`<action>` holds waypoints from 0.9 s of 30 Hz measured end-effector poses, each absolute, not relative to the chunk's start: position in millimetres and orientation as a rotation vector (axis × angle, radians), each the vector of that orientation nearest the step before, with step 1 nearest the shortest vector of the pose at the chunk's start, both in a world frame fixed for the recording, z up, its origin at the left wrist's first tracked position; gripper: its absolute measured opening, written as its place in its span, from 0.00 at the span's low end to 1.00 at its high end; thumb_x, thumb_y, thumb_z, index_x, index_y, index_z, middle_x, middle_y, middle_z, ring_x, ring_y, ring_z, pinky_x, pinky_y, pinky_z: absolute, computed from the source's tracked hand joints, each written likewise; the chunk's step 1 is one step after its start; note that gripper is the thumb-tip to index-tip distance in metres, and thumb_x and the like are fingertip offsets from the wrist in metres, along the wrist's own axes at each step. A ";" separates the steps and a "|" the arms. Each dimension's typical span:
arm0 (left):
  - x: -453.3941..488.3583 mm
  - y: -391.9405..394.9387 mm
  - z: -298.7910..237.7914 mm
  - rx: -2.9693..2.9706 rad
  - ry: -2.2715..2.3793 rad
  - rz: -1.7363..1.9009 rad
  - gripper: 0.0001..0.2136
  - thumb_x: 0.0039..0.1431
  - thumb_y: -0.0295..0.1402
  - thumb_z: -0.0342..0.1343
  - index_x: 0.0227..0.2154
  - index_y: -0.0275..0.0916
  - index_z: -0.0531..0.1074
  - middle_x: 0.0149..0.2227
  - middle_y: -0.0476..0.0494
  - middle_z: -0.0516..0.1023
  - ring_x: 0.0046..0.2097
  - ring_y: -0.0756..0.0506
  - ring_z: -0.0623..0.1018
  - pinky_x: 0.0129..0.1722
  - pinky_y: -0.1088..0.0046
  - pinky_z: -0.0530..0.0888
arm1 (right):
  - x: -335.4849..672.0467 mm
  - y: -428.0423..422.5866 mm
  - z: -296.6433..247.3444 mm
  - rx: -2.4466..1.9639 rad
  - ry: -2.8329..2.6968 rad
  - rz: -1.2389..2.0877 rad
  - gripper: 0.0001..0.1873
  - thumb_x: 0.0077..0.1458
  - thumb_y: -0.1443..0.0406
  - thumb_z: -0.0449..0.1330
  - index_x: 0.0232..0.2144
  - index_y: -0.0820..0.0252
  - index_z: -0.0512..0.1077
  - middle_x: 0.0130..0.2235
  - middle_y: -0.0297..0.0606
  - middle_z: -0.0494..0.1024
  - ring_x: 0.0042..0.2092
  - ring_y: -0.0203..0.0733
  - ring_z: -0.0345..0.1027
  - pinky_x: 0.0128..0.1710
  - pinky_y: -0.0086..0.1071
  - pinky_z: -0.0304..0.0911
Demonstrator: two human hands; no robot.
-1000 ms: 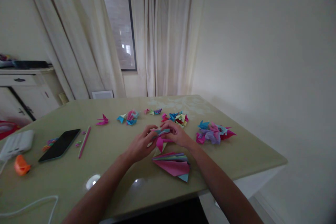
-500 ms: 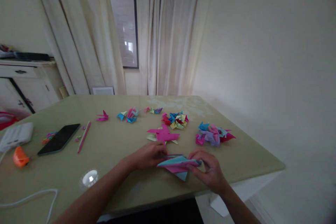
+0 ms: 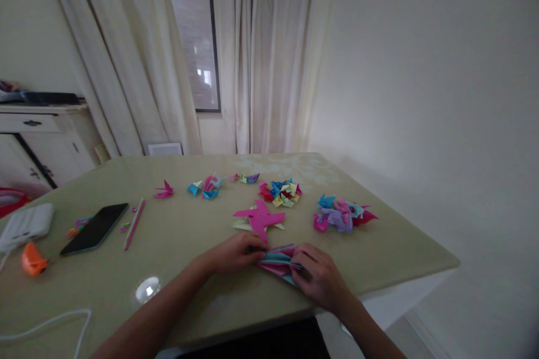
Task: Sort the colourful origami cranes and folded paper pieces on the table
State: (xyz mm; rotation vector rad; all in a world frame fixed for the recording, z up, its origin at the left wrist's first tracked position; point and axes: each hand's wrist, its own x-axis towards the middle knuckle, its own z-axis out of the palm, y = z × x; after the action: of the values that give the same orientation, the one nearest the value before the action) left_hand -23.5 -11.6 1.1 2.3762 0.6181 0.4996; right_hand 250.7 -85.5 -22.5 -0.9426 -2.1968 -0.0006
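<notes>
Near the table's front edge, a folded pink and light-blue origami paper is stretched between my hands. My left hand pinches its left end, with the thumb below and the fingers curled over. On the right end my right hand is closed, its fingers covering much of that side. The paper's layers stand partly apart between them. Just beyond my left hand lies a pink pinwheel-shaped origami on top of a pale green folded piece.
Origami piles lie at the right and centre back. Toward the left are a pink pencil, a black tablet, an orange object, a white device and a clear round object. A white cable crosses the front left.
My right hand has moved left and its fingers have closed further over the paper. The paper now looks more bunched, with its lower flap less visible. The view has shifted slightly.
</notes>
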 end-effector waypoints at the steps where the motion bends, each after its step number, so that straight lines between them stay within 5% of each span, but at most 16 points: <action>1: -23.1 -11.2 0.9 2.388 0.610 0.490 0.12 0.71 0.40 0.53 0.43 0.40 0.79 0.39 0.44 0.79 0.40 0.46 0.76 0.41 0.73 0.69 | 251.2 -86.2 -22.3 -0.968 -2.194 0.013 0.05 0.62 0.71 0.60 0.35 0.56 0.74 0.39 0.40 0.78 0.40 0.44 0.73 0.40 0.34 0.67; 3: -22.1 -11.5 1.3 2.410 0.612 0.475 0.10 0.70 0.39 0.55 0.41 0.40 0.78 0.38 0.45 0.78 0.40 0.47 0.76 0.39 0.73 0.68 | 252.4 -87.7 -20.5 -1.009 -2.192 0.007 0.01 0.62 0.67 0.63 0.37 0.56 0.76 0.41 0.42 0.77 0.41 0.45 0.73 0.40 0.35 0.67; 7: -18.9 -17.3 3.8 2.499 0.691 0.449 0.07 0.69 0.34 0.54 0.39 0.40 0.76 0.39 0.45 0.77 0.39 0.47 0.75 0.39 0.73 0.68 | 253.5 -90.6 -15.3 -0.982 -2.270 -0.064 0.14 0.64 0.53 0.65 0.42 0.57 0.78 0.38 0.42 0.76 0.40 0.47 0.72 0.39 0.37 0.66; 14: -16.3 -26.4 2.0 2.577 0.994 0.411 0.07 0.72 0.34 0.46 0.48 0.42 0.66 0.43 0.43 0.79 0.42 0.44 0.77 0.41 0.70 0.70 | 252.2 -84.6 -23.5 -0.988 -2.128 -0.208 0.09 0.70 0.61 0.58 0.36 0.56 0.74 0.33 0.39 0.77 0.35 0.45 0.71 0.37 0.36 0.65; 16: -17.1 -27.6 3.0 2.639 0.987 0.396 0.08 0.73 0.34 0.43 0.49 0.42 0.64 0.42 0.42 0.79 0.41 0.43 0.78 0.40 0.69 0.69 | 253.7 -80.5 -26.3 -1.035 -1.968 -0.204 0.08 0.68 0.58 0.60 0.40 0.56 0.73 0.35 0.41 0.78 0.36 0.46 0.72 0.37 0.36 0.67; 20: -15.1 -33.0 5.5 2.783 0.854 0.373 0.09 0.74 0.32 0.41 0.48 0.43 0.65 0.42 0.44 0.79 0.40 0.44 0.78 0.38 0.70 0.69 | 256.6 -75.3 -23.6 -1.060 -1.925 -0.051 0.24 0.67 0.52 0.61 0.59 0.58 0.69 0.48 0.49 0.79 0.40 0.47 0.75 0.39 0.38 0.72; 27: -1.7 -35.8 -9.4 2.887 0.798 0.317 0.12 0.76 0.34 0.42 0.55 0.47 0.67 0.47 0.47 0.81 0.41 0.44 0.81 0.39 0.71 0.71 | 257.5 -72.5 -27.6 -0.974 -2.295 0.208 0.16 0.73 0.57 0.54 0.47 0.56 0.80 0.41 0.41 0.86 0.41 0.46 0.81 0.43 0.35 0.71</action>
State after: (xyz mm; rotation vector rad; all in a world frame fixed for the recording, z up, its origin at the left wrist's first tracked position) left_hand -1.7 -35.8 -9.4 2.8869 0.7980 0.3172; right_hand 257.5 -72.5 -27.6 -0.9735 -2.2946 0.2079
